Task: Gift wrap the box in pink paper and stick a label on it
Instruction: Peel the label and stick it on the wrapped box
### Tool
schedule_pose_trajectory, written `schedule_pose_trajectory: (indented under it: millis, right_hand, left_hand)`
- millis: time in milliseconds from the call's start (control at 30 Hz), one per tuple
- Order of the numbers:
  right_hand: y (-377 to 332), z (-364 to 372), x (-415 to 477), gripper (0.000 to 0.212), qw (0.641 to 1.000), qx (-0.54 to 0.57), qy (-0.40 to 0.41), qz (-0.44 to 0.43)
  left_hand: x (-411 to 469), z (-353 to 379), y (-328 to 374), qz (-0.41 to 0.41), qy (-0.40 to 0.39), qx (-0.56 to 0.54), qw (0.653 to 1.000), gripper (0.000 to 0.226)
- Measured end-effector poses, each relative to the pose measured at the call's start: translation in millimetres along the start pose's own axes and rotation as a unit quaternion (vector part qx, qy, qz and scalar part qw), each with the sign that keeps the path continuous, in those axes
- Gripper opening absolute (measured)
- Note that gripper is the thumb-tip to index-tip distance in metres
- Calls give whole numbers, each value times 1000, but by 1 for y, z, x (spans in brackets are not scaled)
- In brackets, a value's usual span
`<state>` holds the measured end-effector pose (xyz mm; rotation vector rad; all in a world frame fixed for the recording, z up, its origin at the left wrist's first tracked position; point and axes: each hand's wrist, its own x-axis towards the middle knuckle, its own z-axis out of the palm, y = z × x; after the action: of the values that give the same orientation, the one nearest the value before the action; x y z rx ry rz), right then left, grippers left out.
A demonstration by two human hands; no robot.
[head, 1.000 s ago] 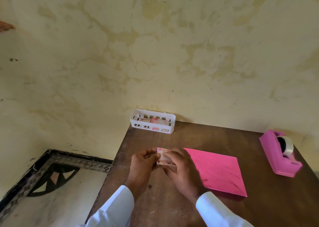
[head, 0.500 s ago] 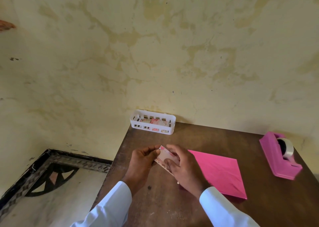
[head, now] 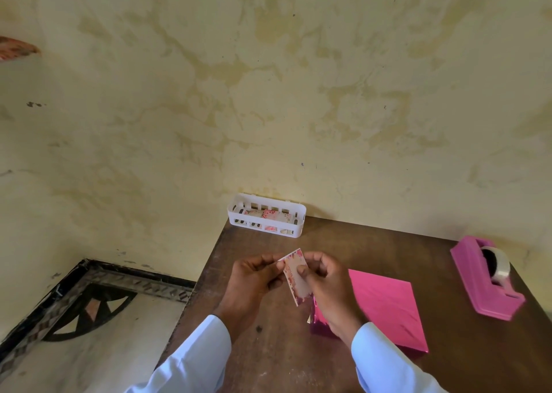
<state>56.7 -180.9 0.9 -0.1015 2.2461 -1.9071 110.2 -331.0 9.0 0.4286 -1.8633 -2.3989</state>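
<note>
The bench (head: pixel 268 362) fills the lower right of the frame. On it, right of centre, lies a flat pink package (head: pixel 388 306), which looks like the box already wrapped. A shiny pink edge shows under the right wrist; I cannot tell whether it belongs to the package.

The pink tape dispenser (head: pixel 484 282) sits at the far right, close to the bench's edge. A careless reach or a sweeping sleeve could knock it off.

The white basket (head: pixel 236 217) holds spare printed slips. It stands at the bench's back left corner and looks safe while work stays at the centre.

Both hands hold the label (head: pixel 296 288) above the bench, just left of the package. The left hand (head: pixel 254 279) pinches its upper corner. The right hand (head: pixel 331 288) grips its right edge, thumb on the face.

This looks like picking at a backing, and the main risks lie there:
- A hard pull could tear or crease the corner.
- A freed sticky face could curl onto itself or cling to a fingertip.
- Set down askew, the label may lift the foil paper if peeled up again.
</note>
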Motion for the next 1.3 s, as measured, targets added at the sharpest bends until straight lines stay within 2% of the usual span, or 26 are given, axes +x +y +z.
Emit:
schedule_pose_trajectory:
  millis: [100, 200, 367, 800, 1100, 1200, 1300]
  right_hand:
    - [-1, 0, -4, 24, 995, -70, 18, -64]
    - [2, 1, -5, 22, 982, -138, -5, -130]
    - [4, 0, -9, 19, 974, -141, -20, -177]
    - [7, 7, -13, 19, 976, -123, -10, -180]
    - [15, 9, -10, 10, 982, -125, 19, -139]
    - [18, 9, -9, 13, 984, -130, 51, -109]
    - [19, 6, -7, 18, 987, -121, 77, -77]
  left_hand:
    - [0, 0, 1, 0, -11, -13, 1000, 22]
    - [-1, 1, 1, 5, -11, -5, 1000, 23]
    - [0, 1, -1, 5, -13, -3, 1000, 21]
    - [0, 1, -4, -15, -26, 0, 1000, 20]
    - [1, 6, -9, -4, -35, 105, 994, 19]
    - [2, 9, -12, -24, -12, 99, 995, 23]
    - [3, 10, -14, -65, 30, 50, 996, 23]
